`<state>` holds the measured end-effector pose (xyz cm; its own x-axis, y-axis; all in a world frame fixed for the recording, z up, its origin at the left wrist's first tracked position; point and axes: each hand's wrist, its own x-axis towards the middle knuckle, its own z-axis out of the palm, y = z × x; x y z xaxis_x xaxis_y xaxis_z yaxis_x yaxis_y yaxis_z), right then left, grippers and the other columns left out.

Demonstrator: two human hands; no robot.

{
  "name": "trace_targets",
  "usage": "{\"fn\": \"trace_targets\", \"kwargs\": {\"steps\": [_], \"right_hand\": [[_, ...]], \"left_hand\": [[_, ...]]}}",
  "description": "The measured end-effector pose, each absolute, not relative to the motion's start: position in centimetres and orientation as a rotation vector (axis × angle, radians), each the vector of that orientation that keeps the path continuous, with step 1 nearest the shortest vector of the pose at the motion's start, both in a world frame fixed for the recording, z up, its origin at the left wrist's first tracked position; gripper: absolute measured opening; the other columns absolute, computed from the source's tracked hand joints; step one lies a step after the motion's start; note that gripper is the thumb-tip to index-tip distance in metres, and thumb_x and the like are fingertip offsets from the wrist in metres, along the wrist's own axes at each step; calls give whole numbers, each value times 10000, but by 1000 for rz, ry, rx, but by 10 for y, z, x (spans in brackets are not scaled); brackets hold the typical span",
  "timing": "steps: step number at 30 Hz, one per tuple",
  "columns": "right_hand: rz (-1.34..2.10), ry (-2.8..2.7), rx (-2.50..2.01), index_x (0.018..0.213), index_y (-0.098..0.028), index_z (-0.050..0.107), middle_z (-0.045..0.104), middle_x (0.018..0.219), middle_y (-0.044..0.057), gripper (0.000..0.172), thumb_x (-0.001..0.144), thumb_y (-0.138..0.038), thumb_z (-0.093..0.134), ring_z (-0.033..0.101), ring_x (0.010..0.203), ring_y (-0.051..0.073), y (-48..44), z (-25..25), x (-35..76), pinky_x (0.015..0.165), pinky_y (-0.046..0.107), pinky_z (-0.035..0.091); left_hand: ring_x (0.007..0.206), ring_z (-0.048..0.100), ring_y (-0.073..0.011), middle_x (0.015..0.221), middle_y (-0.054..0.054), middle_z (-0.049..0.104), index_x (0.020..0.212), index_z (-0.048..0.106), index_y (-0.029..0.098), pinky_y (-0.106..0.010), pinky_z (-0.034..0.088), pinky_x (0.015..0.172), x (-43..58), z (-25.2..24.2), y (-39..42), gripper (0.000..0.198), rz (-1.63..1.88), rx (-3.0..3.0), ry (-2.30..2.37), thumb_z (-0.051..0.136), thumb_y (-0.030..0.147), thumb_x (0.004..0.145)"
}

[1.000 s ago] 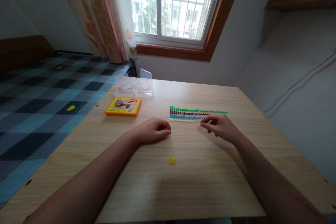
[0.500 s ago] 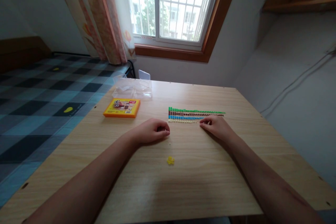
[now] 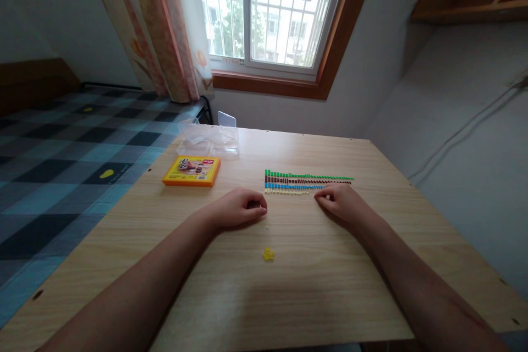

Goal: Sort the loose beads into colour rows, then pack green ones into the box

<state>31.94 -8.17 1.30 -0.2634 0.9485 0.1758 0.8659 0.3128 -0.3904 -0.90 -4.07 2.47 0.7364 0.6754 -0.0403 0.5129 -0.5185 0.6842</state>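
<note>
Cream row of pieces (image 3: 287, 192) on the bench (image 3: 330, 291)
Right hand (image 3: 342, 202) pinches near its end, left hand (image 3: 240, 208) curls; I cannot tell whether either grips anything.

A bedroom in a home, it appears: 1 bed (image 3: 82, 146) with a checked spread lies at the left; a flower-patterned curtain (image 3: 160, 27) hangs beside 1 wood-framed window (image 3: 282, 16); a wooden shelf (image 3: 470, 14) juts out high on the right; 1 plain wooden table (image 3: 322, 286) stands near the bed.
</note>
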Motion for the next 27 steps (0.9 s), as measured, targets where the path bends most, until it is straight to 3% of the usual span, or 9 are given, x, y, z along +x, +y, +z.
{"fn": "trace_targets", "kwargs": {"steps": [11, 20, 27], "right_hand": [[241, -2119, -1613, 973, -183, 807, 776, 997, 94, 257, 896, -240, 569, 695, 928, 240, -76, 0, 318, 856, 341, 508], [250, -2143, -1642, 965, -198, 812, 775, 949, 78, 258, 906, -248, 567, 689, 877, 226, -76, 0, 316, 794, 321, 507], [212, -2103, -1643, 962, -212, 812, 780, 1000, 67, 252, 897, -257, 573, 698, 926, 231, -75, -5, 318, 846, 331, 514]], "left_hand": [[675, 527, -145, 733, -18, 631, 880, 725, 169, -254, 353, 611, -9, 25, -40, 276, 283, 2238, 877, 566, 394, 864], [671, 529, -140, 730, -13, 629, 887, 729, 168, -249, 354, 603, -9, 26, -41, 275, 280, 2258, 895, 573, 394, 864], [670, 527, -138, 720, -9, 627, 877, 729, 167, -250, 357, 618, -8, 27, -41, 261, 278, 2251, 887, 561, 367, 861]]}}
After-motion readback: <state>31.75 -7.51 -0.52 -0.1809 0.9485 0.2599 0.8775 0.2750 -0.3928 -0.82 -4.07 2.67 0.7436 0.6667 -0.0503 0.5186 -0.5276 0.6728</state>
